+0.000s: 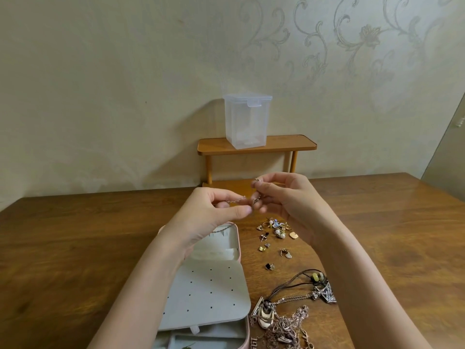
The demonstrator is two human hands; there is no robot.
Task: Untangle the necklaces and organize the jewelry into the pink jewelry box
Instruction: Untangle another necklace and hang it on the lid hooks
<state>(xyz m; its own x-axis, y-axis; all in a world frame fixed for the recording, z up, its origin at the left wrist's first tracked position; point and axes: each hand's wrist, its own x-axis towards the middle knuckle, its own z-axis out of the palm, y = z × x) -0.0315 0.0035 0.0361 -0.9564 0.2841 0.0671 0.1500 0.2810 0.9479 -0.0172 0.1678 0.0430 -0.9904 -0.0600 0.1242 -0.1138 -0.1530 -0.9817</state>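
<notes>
**Both hands pinched a thin chain above the open box**

The left hand (pixel 214 212) and the right hand (pixel 286 197) were raised over the brown wooden table (pixel 75 248), fingers curled, each pinching part of a thin silver chain necklace (pixel 247 199) stretched between them. The chain's tail appeared to trail down behind the left wrist into the open pink jewelry box with a grey lining (pixel 214 268), which lay on the table under the left forearm; its grey flap dotted with small holes (pixel 208 293) lay flat. Just right of the box sat a scatter of small gold and pearl earrings and rings (pixel 274 235). Nearer the person lay a tangled heap of rose-gold and dark cord necklaces (pixel 289 316). By the wall, a clear lidded plastic container (pixel 247 122) stood on a small wooden shelf (pixel 289 144).
</notes>
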